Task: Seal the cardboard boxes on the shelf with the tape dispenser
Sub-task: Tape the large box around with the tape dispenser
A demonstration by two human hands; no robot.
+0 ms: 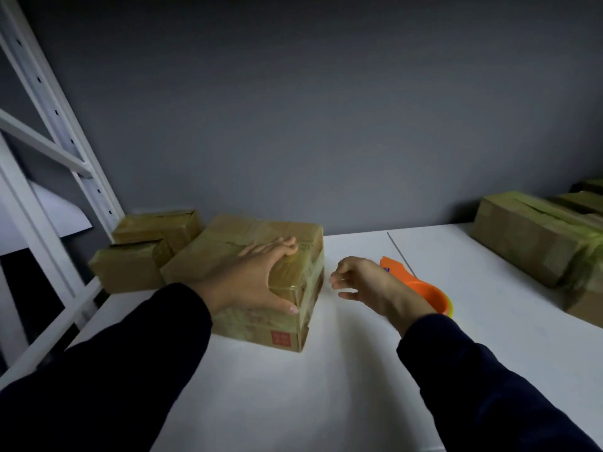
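My left hand [251, 282]: fingers spread flat atop the taped cardboard box [248, 233] on the white shelf [293, 386]. My right hand [362, 282]: loosely curled, empty, just beside the orange tape dispenser [427, 296] lying on the shelf.

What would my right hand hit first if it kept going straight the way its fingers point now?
Probably the taped cardboard box: the right hand points left at its right side, across a bare gap of shelf. The left hand rests on that box. Depth is unclear.
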